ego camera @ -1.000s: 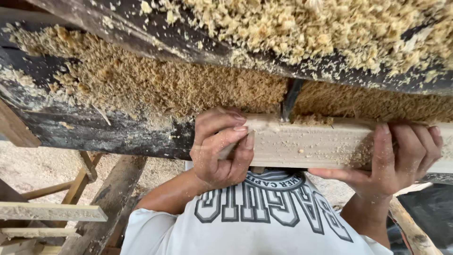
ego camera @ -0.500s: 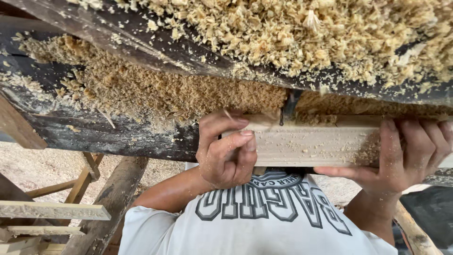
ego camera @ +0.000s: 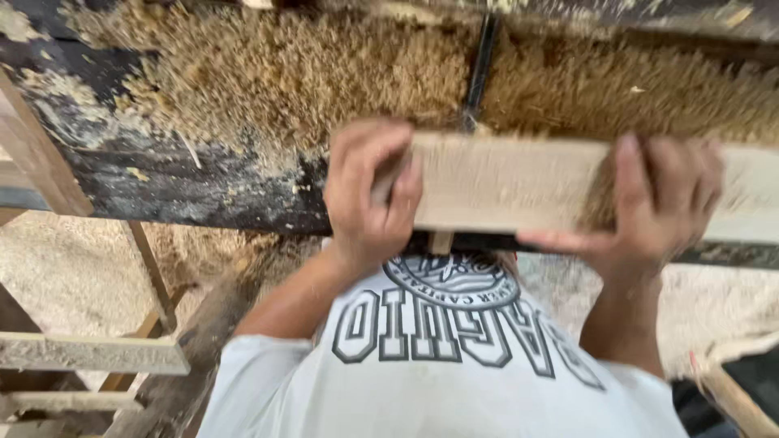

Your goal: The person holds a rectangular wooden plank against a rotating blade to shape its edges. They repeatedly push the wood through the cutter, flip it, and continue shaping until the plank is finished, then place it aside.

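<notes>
Feeding step in hand: left hand (ego camera: 369,195) and right hand (ego camera: 649,207) both closed around a pale wooden plank (ego camera: 511,182), fingers over its top face, thumbs beneath — the plank lies flat on the dark, sawdust-heaped machine bed (ego camera: 195,182), just below a black upright blade (ego camera: 480,69). Judged next: steady, level pressure — fingers kept off the blade line.

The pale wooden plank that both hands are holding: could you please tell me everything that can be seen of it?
The wooden plank is a pale, rough-sawn, flat board lying level across the dark, sawdust-covered bench. Its right end runs out of view. The left hand wraps round its left end; the right hand grips it further right, fingers over the top. Sawdust clings near that hand. The picture is blurred, so the grain is unclear.
</notes>
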